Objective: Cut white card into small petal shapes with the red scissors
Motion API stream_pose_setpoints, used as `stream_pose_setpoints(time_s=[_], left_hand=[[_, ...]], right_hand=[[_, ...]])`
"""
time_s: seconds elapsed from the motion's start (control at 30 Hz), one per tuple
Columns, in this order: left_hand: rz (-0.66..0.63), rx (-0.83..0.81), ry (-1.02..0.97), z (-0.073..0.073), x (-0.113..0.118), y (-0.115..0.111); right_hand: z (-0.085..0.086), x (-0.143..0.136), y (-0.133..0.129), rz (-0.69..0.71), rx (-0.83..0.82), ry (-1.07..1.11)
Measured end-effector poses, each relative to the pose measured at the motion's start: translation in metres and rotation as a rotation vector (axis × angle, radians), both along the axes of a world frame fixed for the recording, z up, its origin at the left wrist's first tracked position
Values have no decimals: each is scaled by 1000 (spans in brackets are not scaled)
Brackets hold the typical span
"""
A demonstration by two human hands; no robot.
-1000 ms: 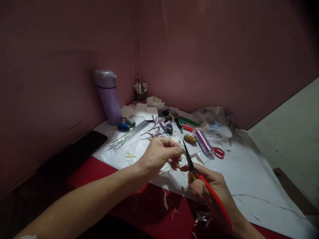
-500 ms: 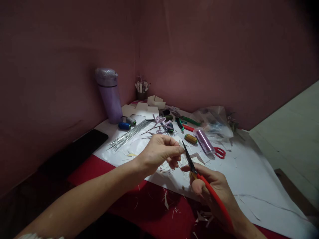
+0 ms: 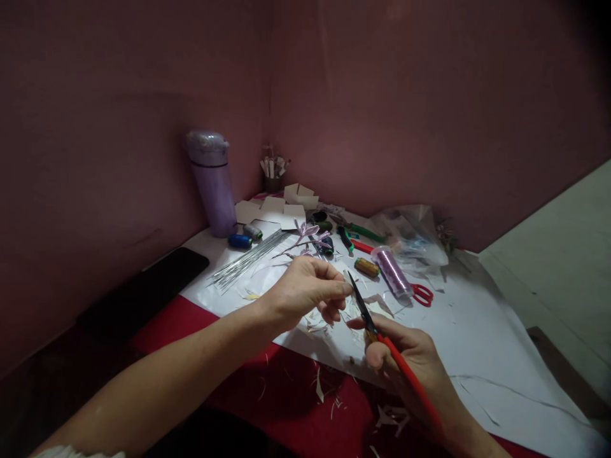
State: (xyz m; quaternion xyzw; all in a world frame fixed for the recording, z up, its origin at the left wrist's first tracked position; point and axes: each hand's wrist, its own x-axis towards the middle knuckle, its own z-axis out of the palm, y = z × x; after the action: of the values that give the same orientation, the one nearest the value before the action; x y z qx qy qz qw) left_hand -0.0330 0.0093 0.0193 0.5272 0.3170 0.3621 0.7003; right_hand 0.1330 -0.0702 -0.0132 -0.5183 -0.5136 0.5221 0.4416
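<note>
My left hand (image 3: 312, 289) pinches a small whitish piece of paper (image 3: 347, 275), mostly hidden by the fingertips. My right hand (image 3: 405, 353) is wrapped around red-handled scissors (image 3: 401, 362), whose dark blades point up and to the left. The blade tips meet the piece right at my left fingertips; they look nearly closed. Beneath both hands, pale paper scraps (image 3: 315, 321) are scattered over the white sheet (image 3: 477, 331). Just behind my left hand lies a lilac flower sprig (image 3: 305, 234) on a thin stem.
Thin metal wires (image 3: 251, 257) lie left of the sprig, beside blue thread (image 3: 239, 241). A purple spool (image 3: 392, 272), red scissors (image 3: 422, 295) and green-handled pliers (image 3: 365, 231) lie to the right. A lilac tumbler (image 3: 214, 191) stands by the wall. More scraps lie on the red cloth (image 3: 296, 388).
The view has shifted very slightly, moving the background a little to the right. Both hands, the scissors and the paper piece keep almost the same position.
</note>
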Motion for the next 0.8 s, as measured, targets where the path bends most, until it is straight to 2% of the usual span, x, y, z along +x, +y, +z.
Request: stream_pose_setpoints(time_s=[0.17,0.53,0.67,0.8], left_hand=[[-8,-9,-2,0,0,1],[-5,-11,12,1,-1,0],[4,-18,11,1,-1,0],[2,-19,18,0,-1,1]], right_hand=[[0,-3,-1,-37,-11,26],[0,-2,1,-70,28,-90],[-1,2,3,-39,55,-146],[-3,9,7,52,110,-260]])
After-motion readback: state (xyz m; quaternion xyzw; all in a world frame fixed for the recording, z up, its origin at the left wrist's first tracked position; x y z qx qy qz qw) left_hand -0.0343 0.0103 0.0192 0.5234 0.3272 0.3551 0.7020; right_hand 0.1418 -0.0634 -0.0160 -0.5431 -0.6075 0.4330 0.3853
